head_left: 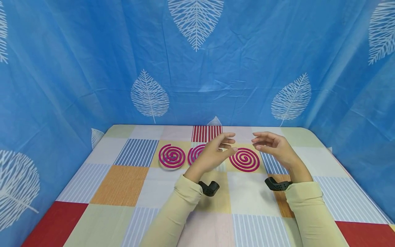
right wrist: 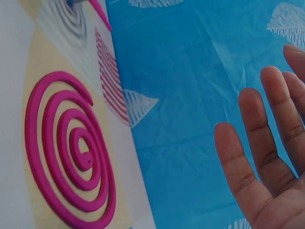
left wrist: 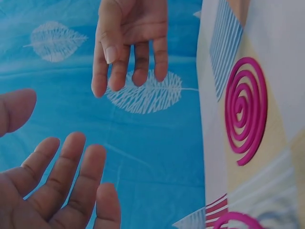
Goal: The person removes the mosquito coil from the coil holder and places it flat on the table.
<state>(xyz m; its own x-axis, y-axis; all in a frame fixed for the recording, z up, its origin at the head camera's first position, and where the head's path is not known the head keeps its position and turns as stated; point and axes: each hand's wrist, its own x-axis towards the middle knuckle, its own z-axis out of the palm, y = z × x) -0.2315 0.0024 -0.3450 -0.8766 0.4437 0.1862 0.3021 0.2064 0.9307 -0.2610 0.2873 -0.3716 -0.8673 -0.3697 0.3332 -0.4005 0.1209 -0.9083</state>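
Observation:
Three magenta mosquito coils lie in a row across the table's far half. The left coil (head_left: pixel 172 156) shows whole, with a shadow under it. My left hand (head_left: pixel 216 152) hangs in front of the middle coil (head_left: pixel 189 158) and hides its right part. The right coil (head_left: pixel 244 159) lies on a yellow patch, between and below my hands; its full spiral (right wrist: pixel 86 160) shows in the right wrist view. My right hand (head_left: pixel 274 147) is raised to the right of it. Both hands hold nothing, fingers loosely bent and fingertips facing each other across a gap.
A patchwork cloth (head_left: pixel 185 185) with striped and plain squares covers the table. Blue curtain (head_left: pixel 197 85) with white leaf prints encloses the back and both sides. A black wrist device (head_left: pixel 210 188) sits on the left wrist, another (head_left: pixel 277 185) on the right.

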